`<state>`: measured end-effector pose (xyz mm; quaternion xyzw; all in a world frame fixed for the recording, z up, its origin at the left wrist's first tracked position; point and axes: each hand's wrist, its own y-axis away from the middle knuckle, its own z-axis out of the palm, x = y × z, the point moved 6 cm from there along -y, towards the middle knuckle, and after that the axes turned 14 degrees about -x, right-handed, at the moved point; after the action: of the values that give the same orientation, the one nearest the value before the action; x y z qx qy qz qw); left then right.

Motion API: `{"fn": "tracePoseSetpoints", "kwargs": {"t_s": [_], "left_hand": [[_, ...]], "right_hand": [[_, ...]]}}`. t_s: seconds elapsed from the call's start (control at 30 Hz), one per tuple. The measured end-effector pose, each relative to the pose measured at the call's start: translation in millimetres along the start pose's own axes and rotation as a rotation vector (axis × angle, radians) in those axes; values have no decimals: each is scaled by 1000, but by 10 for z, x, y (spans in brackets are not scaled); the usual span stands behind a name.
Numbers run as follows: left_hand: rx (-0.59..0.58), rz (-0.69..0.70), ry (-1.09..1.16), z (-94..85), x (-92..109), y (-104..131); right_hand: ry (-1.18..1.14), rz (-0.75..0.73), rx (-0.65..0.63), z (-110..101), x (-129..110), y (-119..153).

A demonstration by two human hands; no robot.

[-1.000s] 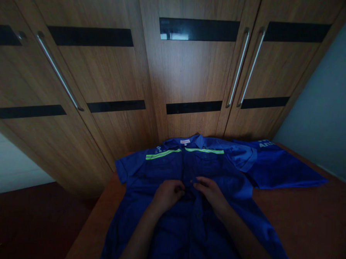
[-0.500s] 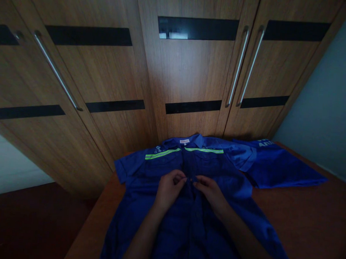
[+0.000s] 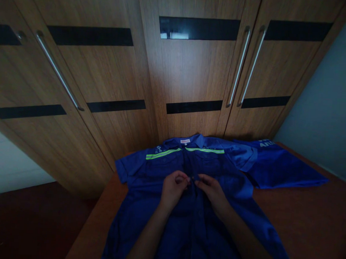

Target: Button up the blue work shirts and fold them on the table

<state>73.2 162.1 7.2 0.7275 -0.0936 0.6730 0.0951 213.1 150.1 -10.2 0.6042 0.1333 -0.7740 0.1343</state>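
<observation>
A dark blue short-sleeved work shirt (image 3: 148,205) lies spread front side up, its collar at the far end. Yellow-green reflective strips (image 3: 205,150) cross its chest, and a white label (image 3: 185,141) shows inside the collar. My left hand (image 3: 174,189) pinches one edge of the front opening, thumb against forefinger. Close beside it, my right hand (image 3: 212,189) pinches the other front edge at the same height. A small pale spot, perhaps a button, shows between the fingertips, too dim to make out. Both palms are turned partly away.
The shirt rests on a reddish-brown wooden table (image 3: 298,221). A brighter blue folded cloth with white lettering (image 3: 284,166) lies to the right, partly under a sleeve. Behind stands a wooden wardrobe (image 3: 190,72) with long metal handles (image 3: 238,67). A pale wall (image 3: 321,110) borders the right.
My left hand has shifted slightly right, its fingertips nearer the right hand's at the front opening. Both hands keep their pinch on the shirt.
</observation>
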Motion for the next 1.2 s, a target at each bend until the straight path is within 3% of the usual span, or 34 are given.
{"fn": "tracePoseSetpoints", "kwargs": {"t_s": [0.23,0.5,0.8,1.0,1.2], "left_hand": [[-20,105,-158,22,56,-2],[83,208,-490,27,191,62],[36,229,-637,104,210,88],[49,186,-329,43,118,38],[21,3,116,6,-43,8]], "right_hand": [[29,-18,31,1,-24,-6],[53,-4,25,-14,56,-29],[63,23,-12,66,24,13],[137,33,-72,165,-47,36],[231,-16,-147,211,-20,30]]}}
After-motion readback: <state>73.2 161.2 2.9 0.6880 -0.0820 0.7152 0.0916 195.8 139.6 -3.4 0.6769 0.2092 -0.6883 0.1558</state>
